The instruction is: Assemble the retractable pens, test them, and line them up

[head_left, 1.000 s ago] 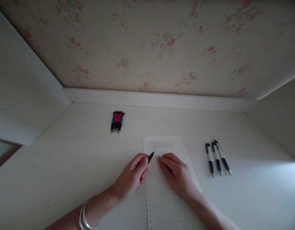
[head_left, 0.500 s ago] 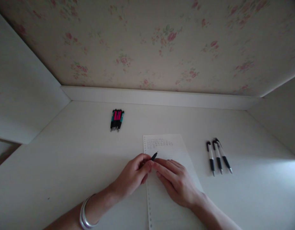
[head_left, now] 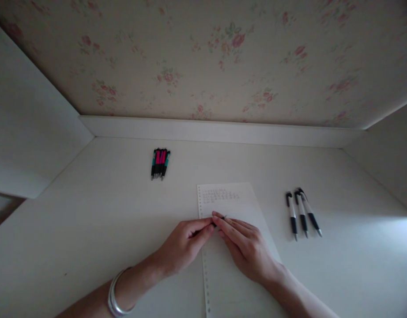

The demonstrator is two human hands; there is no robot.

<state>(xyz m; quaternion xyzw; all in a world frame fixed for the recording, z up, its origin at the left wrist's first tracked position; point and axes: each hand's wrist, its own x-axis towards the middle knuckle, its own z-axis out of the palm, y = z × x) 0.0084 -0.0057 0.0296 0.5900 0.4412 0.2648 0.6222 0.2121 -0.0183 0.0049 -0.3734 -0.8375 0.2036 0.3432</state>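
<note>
Over the sheet of lined paper (head_left: 236, 265), my two hands meet at the fingertips around a dark pen (head_left: 215, 224). Only a little of the pen shows; the fingers cover the rest. My left hand (head_left: 186, 245), with silver bangles (head_left: 114, 296) on its wrist, pinches the pen between thumb and fingers. My right hand (head_left: 248, 251) comes from the other side, its fingers closed together over the pen's tip end. Several lines of handwriting stand at the top of the paper, just beyond the hands.
Several pens with pink and teal barrels (head_left: 160, 163) lie bunched at the back left of the white desk (head_left: 124, 198). Three white-and-black pens (head_left: 302, 214) lie at the right. A floral-papered wall (head_left: 190, 57) rises behind, with white side panels left and right.
The pen tip, which stuck out above the fingers, is now mostly covered. My right fingers have closed over it, and my left fingertips have shifted slightly right.
</note>
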